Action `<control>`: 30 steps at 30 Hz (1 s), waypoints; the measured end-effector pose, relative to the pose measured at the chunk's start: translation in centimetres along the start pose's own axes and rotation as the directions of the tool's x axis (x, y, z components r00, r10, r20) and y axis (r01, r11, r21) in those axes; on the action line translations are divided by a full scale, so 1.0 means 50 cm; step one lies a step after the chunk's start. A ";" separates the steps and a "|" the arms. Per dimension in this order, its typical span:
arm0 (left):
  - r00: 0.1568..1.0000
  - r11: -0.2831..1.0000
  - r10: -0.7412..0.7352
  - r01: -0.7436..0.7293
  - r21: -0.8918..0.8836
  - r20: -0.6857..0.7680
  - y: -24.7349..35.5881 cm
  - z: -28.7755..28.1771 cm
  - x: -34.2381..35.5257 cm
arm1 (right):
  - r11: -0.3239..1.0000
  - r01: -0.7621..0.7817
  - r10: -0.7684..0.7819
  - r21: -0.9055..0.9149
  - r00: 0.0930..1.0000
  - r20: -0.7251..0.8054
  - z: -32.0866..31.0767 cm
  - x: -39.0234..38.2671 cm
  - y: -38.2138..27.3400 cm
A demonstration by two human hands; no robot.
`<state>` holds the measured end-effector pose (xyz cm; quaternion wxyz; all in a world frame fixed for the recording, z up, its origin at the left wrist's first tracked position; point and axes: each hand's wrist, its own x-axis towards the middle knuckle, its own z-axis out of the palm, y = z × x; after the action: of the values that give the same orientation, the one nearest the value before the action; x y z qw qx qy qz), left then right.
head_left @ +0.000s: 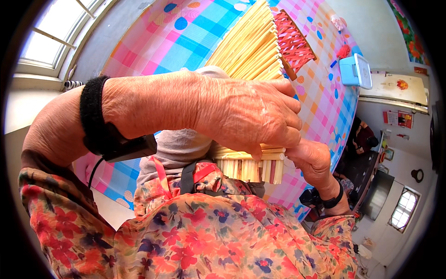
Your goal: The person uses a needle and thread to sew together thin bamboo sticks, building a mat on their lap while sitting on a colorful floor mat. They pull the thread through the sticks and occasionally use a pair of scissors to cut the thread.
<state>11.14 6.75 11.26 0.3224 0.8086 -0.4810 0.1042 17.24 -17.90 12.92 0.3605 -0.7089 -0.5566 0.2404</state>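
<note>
A mat of yellow straw stalks, laid side by side and bound along one edge, stretches away from my lap. Its near end, with cut straw ends, hangs over my lap. Across the mat reaches my left hand, its fingers bent and closed over the bound right edge. Close beside it, my right hand pinches the near right corner of the straw, its fingertips partly hidden by the left hand. Any thread or small piece between the fingers is too hidden to make out.
A red woven strip piece with brown edging lies beside the mat on a checked cover. Farther right stands a light blue plastic basket near a red bundle. Another person sits at the far right. A window is at left.
</note>
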 end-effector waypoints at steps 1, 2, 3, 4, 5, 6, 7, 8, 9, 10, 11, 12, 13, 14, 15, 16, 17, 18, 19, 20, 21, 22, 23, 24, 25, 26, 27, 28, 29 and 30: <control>1.000 1.000 -0.003 0.003 0.004 0.004 0.000 0.000 0.000 | 1.000 -0.002 0.002 -0.003 1.000 -0.002 0.000 0.000 0.000; 1.000 1.000 -0.007 0.007 0.008 0.008 0.001 0.000 0.001 | 1.000 -0.004 0.004 -0.006 1.000 -0.004 0.001 0.000 0.000; 1.000 1.000 -0.009 0.009 0.011 0.013 0.001 0.000 0.003 | 1.000 -0.002 0.002 -0.003 1.000 0.017 -0.001 0.002 -0.004; 1.000 1.000 -0.009 0.009 0.014 0.015 0.000 -0.001 0.004 | 1.000 0.000 0.000 0.001 0.999 0.039 -0.004 0.006 -0.011; 1.000 1.000 -0.009 0.009 0.017 0.018 0.000 -0.001 0.005 | 1.000 0.001 -0.002 0.004 0.998 0.060 -0.004 0.009 -0.015; 1.000 1.000 -0.010 0.010 0.022 0.020 0.000 -0.001 0.006 | 1.000 -0.009 0.008 0.005 0.998 0.065 -0.003 0.009 -0.016; 1.000 1.000 -0.009 0.009 0.020 0.014 0.000 0.000 0.006 | 1.000 -0.019 0.019 0.006 0.997 0.070 -0.002 0.008 -0.017; 1.000 1.000 -0.007 0.007 0.018 0.009 0.000 0.000 0.005 | 1.000 -0.030 0.029 0.007 0.997 0.074 -0.001 0.009 -0.018; 1.000 1.000 -0.008 0.008 0.018 0.001 0.001 0.000 0.005 | 0.999 -0.033 0.031 0.014 0.997 0.070 0.001 0.011 -0.020; 1.000 1.000 -0.010 0.010 0.015 0.010 0.002 -0.002 0.005 | 0.999 -0.035 0.034 0.021 0.997 0.066 0.003 0.013 -0.022; 1.000 1.000 -0.012 0.012 0.012 0.020 0.001 -0.005 0.005 | 0.999 -0.038 0.036 0.029 0.997 0.062 0.004 0.015 -0.023; 1.000 1.000 -0.012 0.012 0.012 0.026 0.000 -0.008 0.005 | 0.999 -0.036 0.035 0.019 0.998 0.055 0.003 0.015 -0.021; 1.000 1.000 -0.001 0.001 0.008 0.013 -0.003 -0.007 0.005 | 0.999 -0.034 0.033 0.010 0.998 0.047 0.003 0.012 -0.015; 1.000 1.000 0.009 -0.009 0.004 -0.001 -0.007 -0.002 0.005 | 0.999 -0.032 0.032 0.000 0.999 0.039 0.004 0.009 -0.009; 0.999 1.000 0.025 -0.025 -0.001 -0.020 -0.009 -0.002 0.007 | 1.000 -0.025 0.026 -0.006 0.999 0.035 0.003 0.005 -0.003; 0.999 0.999 0.023 -0.024 -0.034 -0.030 -0.011 -0.004 0.006 | 1.000 -0.019 0.019 -0.013 0.999 0.030 0.003 0.000 0.003; 0.999 0.997 0.022 -0.024 -0.067 -0.040 -0.013 -0.007 0.002 | 1.000 -0.013 0.014 -0.019 1.000 0.026 0.002 -0.002 0.005; 0.999 0.994 0.023 -0.028 -0.106 -0.049 -0.016 -0.006 0.000 | 0.999 -0.050 0.050 -0.003 0.998 0.031 0.001 -0.006 0.006; 0.996 0.995 0.024 -0.032 -0.096 -0.082 -0.023 -0.003 -0.004 | 0.996 -0.087 0.087 0.013 0.996 0.036 0.000 -0.010 0.006; 0.993 0.996 0.026 -0.036 -0.086 -0.115 -0.033 0.000 -0.007 | 0.992 -0.125 0.124 0.028 0.991 0.041 -0.001 -0.013 0.004; 0.989 0.997 0.023 -0.034 -0.072 -0.148 -0.037 0.002 -0.010 | 0.994 -0.112 0.113 -0.004 0.992 0.049 -0.004 -0.011 0.002; 0.987 0.997 0.031 -0.042 -0.064 -0.160 -0.037 0.006 -0.011 | 0.994 -0.100 0.102 -0.037 0.993 0.057 -0.008 -0.008 0.000; 0.985 0.997 0.039 -0.050 -0.056 -0.170 -0.037 0.011 -0.011 | 0.994 -0.086 0.091 -0.068 0.994 0.065 -0.011 -0.006 -0.003; 0.983 0.997 0.046 -0.055 -0.047 -0.175 -0.038 0.012 -0.010 | 0.990 -0.125 0.129 -0.062 0.989 0.067 -0.012 -0.005 -0.008; 0.987 0.997 0.035 -0.044 -0.058 -0.159 -0.038 0.013 -0.009 | 0.985 -0.163 0.167 -0.056 0.984 0.069 -0.013 -0.005 -0.014; 0.990 0.997 0.023 -0.032 -0.068 -0.142 -0.037 0.014 -0.008 | 0.979 -0.200 0.203 -0.048 0.977 0.071 -0.013 -0.005 -0.018; 0.992 0.996 0.023 -0.033 -0.079 -0.125 -0.036 0.011 -0.006 | 0.976 -0.215 0.216 -0.036 0.975 0.056 -0.011 -0.004 -0.027; 0.992 0.995 0.024 -0.036 -0.092 -0.120 -0.035 0.008 -0.004 | 0.973 -0.229 0.230 -0.022 0.972 0.041 -0.008 -0.003 -0.036; 0.993 0.994 0.026 -0.038 -0.106 -0.115 -0.035 0.007 -0.002 | 0.970 -0.243 0.243 -0.010 0.970 0.026 -0.007 -0.001 -0.045; 0.995 0.993 0.012 -0.024 -0.117 -0.103 -0.037 0.008 -0.002 | 0.968 -0.252 0.252 -0.015 0.967 0.030 -0.006 0.000 -0.043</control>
<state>12.59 7.18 10.13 0.3929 0.7773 -0.4766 0.1196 16.13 -17.73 14.75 0.3140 -0.7720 -0.4689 0.2924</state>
